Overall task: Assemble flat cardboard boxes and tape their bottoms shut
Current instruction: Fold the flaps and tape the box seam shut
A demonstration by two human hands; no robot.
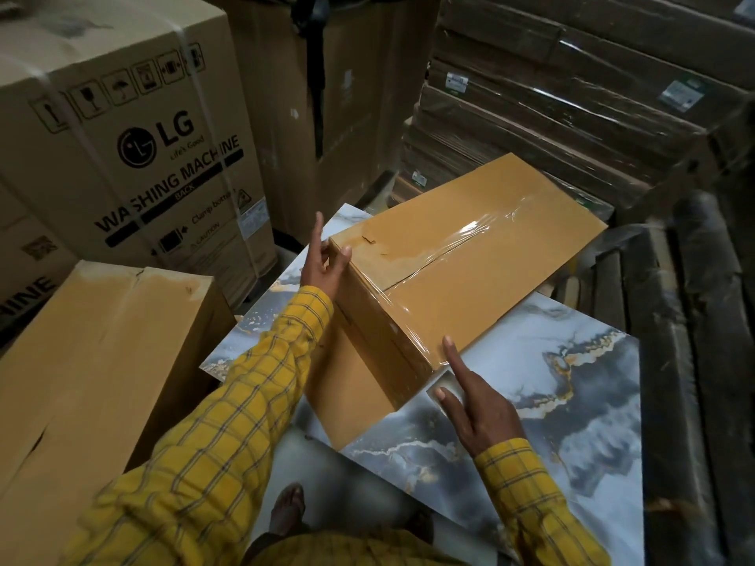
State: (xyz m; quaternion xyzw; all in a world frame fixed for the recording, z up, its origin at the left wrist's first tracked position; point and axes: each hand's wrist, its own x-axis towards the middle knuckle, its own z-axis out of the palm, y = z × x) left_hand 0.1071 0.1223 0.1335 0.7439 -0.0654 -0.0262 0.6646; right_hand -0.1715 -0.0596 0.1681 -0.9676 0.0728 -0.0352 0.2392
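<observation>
— Marbled tabletop, under the taped cardboard box?
— Yes. Left hand touching its far corner, fingers loosely spread; right hand at near corner, fingers straight.

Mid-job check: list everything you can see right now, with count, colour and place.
taped box: one, tan, centre, clear tape along its seam, on the marble slabs.
marble slabs: at least two, grey-white with gold veins, under the box.
plain box: one, tan, left.
washing machine carton: one, brown, upper left.
flat cardboard stack: one wrapped stack, brown, upper right.
left hand: touches the box's far corner.
right hand: forefinger on the near corner.
</observation>
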